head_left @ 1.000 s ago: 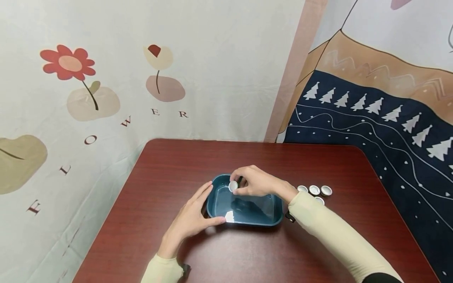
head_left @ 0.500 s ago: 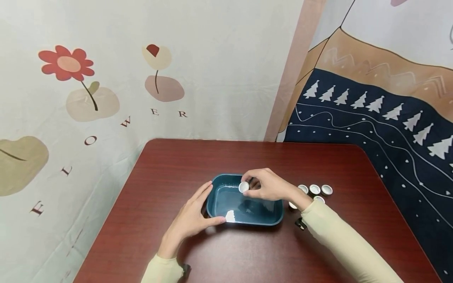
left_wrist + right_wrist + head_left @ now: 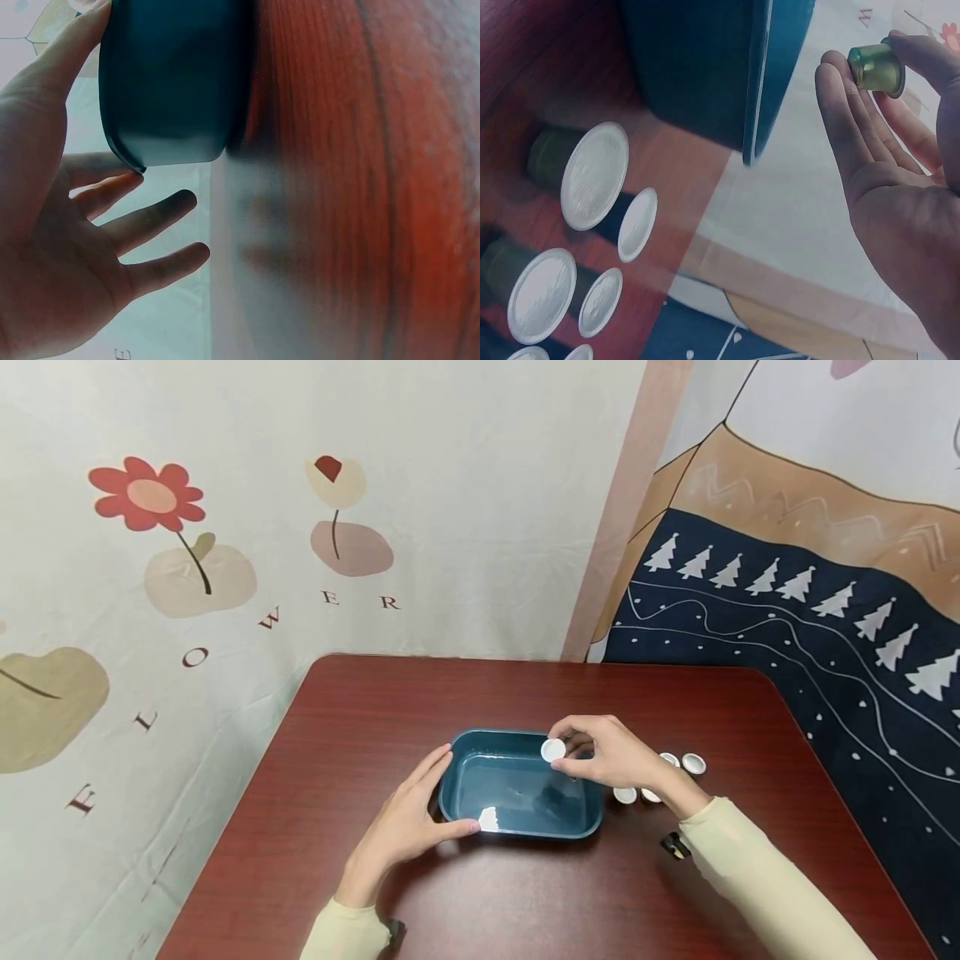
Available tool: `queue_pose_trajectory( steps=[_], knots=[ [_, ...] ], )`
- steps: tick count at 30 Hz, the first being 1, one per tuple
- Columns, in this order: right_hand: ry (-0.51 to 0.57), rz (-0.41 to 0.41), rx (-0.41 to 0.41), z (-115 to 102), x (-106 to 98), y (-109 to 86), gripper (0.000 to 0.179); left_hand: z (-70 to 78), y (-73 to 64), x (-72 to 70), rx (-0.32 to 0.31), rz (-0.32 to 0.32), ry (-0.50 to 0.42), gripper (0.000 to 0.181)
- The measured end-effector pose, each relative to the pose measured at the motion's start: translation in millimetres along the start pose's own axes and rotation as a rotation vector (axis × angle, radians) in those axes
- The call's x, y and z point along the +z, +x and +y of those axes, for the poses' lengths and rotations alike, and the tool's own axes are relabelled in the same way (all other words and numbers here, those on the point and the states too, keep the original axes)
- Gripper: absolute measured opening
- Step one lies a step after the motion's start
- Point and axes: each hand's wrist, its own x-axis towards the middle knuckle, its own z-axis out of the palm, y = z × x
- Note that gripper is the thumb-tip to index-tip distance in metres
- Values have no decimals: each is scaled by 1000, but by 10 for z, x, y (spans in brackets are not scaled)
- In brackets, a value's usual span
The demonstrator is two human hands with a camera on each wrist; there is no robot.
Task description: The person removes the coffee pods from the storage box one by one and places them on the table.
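Note:
A dark teal rectangular basin stands on the table. My left hand touches its left end with fingers spread and fairly straight, the thumb on the near rim. In the left wrist view the lower fingers stand clear of the basin wall. My right hand pinches a coffee capsule between thumb and fingers over the basin's far right part. The right wrist view shows that capsule's green body; its pale lid faces the head camera. No capsule shows inside the basin.
To the right of the basin, several more coffee capsules stand lid up on the reddish-brown table; the right wrist and hand cover some of them. Behind the table hang a pale flower-print cloth and a navy tree-print cloth.
My right hand has moved rightward with the pinched capsule, from the basin's left part to its right part. My left hand has stayed on the basin's left end.

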Motion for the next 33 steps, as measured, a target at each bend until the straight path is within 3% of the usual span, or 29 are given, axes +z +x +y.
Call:
queue_pose_trajectory(
  steps=[7, 17, 33],
  knots=[
    [46, 56, 28, 50, -116, -181, 33, 2, 2, -7, -1, -7, 0, 121],
    [2, 152, 37, 123, -261, -408, 34, -4, -7, -5, 3, -4, 1, 123],
    [-44, 226, 82, 226, -385, -665, 32, -14, -6, 14, 11, 3, 1, 121]
  ],
)
